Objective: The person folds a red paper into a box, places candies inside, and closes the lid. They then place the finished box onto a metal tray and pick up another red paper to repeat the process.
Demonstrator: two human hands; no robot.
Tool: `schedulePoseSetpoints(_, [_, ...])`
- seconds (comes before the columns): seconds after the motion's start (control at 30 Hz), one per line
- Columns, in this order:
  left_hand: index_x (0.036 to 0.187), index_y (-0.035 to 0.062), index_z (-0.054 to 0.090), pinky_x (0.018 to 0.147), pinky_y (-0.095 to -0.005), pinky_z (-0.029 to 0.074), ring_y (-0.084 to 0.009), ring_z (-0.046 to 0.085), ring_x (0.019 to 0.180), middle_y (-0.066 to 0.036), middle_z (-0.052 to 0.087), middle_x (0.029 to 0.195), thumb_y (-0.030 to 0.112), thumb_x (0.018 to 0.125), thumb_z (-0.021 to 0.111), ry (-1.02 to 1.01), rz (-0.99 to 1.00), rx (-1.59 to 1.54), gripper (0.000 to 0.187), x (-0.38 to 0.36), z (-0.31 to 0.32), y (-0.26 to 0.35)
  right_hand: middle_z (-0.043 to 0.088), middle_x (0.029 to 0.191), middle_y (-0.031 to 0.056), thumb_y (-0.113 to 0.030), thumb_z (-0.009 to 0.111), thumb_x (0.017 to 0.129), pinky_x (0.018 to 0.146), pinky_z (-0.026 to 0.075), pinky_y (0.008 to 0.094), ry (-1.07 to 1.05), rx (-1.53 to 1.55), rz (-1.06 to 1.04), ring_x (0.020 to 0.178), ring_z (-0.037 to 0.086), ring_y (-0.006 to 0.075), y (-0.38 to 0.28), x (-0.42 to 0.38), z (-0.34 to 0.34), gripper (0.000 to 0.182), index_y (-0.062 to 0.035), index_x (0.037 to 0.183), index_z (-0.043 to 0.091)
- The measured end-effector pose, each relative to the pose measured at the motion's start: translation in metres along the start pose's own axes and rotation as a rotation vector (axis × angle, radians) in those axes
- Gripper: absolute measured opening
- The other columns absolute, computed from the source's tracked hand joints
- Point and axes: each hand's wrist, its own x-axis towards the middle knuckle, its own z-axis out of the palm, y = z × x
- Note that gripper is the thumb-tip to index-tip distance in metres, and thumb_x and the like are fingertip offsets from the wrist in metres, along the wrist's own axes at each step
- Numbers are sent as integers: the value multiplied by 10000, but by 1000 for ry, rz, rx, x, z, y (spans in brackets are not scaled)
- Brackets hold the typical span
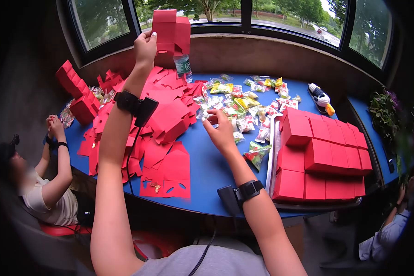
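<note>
My left hand [146, 47] is raised high, its fingers and thumb pinching the edge of a partly folded red paper box [171, 32] in front of the window. My right hand [220, 132] hovers over the blue table, fingers loosely bent and apart, with nothing visible in it. Just beyond it lie many small wrapped candies [246, 102] in white, yellow and green wrappers. A heap of flat and half-folded red paper box blanks [165, 117] covers the table to the left of my right hand. One flat blank [170, 172] lies at the table's front edge.
Right of my right hand, a metal tray [272, 156] holds stacked red boxes [329, 154]. A water bottle [183, 68] stands behind the heap. More boxes [80, 99] are stacked far left, near a seated person [48, 179]. Another person [388, 234] is at right.
</note>
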Motion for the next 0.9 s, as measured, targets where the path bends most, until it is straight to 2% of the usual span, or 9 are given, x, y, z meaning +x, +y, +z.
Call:
schedulePoseSetpoints(0.13, [1079, -56, 541, 697, -211, 475, -95, 604, 796, -106, 653, 909, 90, 892, 532, -241, -53, -175, 237, -76, 13, 52, 599, 904, 64, -254, 585, 837, 727, 445, 258, 20, 361, 183, 821, 562, 131, -6, 13, -13, 441, 1, 1181, 482])
schedulePoseSetpoints(0.3, [1139, -31, 501, 642, -216, 467, -87, 595, 728, -106, 657, 871, 62, 889, 512, -501, -139, -215, 267, -166, 56, 42, 560, 1082, 74, -538, 458, 864, 760, 445, 308, 108, 702, 219, 959, 548, 162, -30, 21, -40, 630, -78, 1287, 384])
schedulePoseSetpoints(0.5, [1188, -49, 503, 686, -224, 459, -79, 562, 810, -60, 623, 930, 160, 943, 441, -651, -369, -310, 328, -227, 81, 38, 550, 1145, 100, -571, 252, 912, 852, 480, 376, 201, 1025, 236, 1031, 556, 228, -26, 15, -65, 626, -70, 1243, 428])
schedulePoseSetpoints(0.53, [1185, -47, 518, 760, -230, 447, -82, 547, 860, -36, 613, 964, 215, 954, 429, -752, -206, -229, 361, -232, 81, 32, 548, 1145, 96, -583, 250, 903, 852, 473, 407, 186, 1073, 272, 1029, 552, 233, -21, 17, -66, 631, -83, 1244, 429])
schedulePoseSetpoints(0.63, [1114, -46, 570, 778, -245, 451, -110, 567, 850, -76, 629, 946, 282, 961, 389, -928, -182, -135, 404, -236, 78, 22, 528, 1149, 90, -594, 287, 852, 821, 415, 486, 215, 1198, 417, 1052, 501, 271, -18, 10, -69, 606, -125, 1196, 462])
schedulePoseSetpoints(0.7, [1034, -17, 616, 678, -259, 491, -121, 590, 749, -57, 627, 812, 311, 943, 412, -973, -265, -265, 397, -238, 73, 23, 532, 1108, 95, -595, 287, 844, 802, 412, 448, 249, 1162, 407, 1027, 494, 280, -11, 17, -63, 599, -119, 1152, 479])
schedulePoseSetpoints(0.77, [1027, -12, 618, 653, -257, 483, -114, 582, 704, -38, 617, 763, 295, 923, 462, -974, -239, -99, 359, -240, 71, 20, 534, 1015, 64, -614, 318, 832, 781, 408, 430, 175, 1038, 403, 953, 498, 218, -9, 21, -64, 602, -114, 1120, 492])
schedulePoseSetpoints(0.83, [989, -22, 613, 613, -260, 460, -116, 565, 660, -52, 625, 747, 192, 859, 550, -930, -85, -97, 258, -249, 68, 30, 525, 993, 60, -598, 362, 831, 784, 414, 400, 179, 1012, 407, 944, 492, 192, -20, 17, -64, 572, -120, 1117, 494])
schedulePoseSetpoints(0.9, [1019, -26, 593, 627, -263, 473, -150, 564, 672, -83, 594, 784, 150, 807, 597, -948, 152, 20, 275, -248, 65, 30, 545, 1050, 47, -558, 452, 818, 724, 437, 314, 170, 1044, 259, 893, 525, 170, -13, 21, -59, 539, -136, 1153, 470])
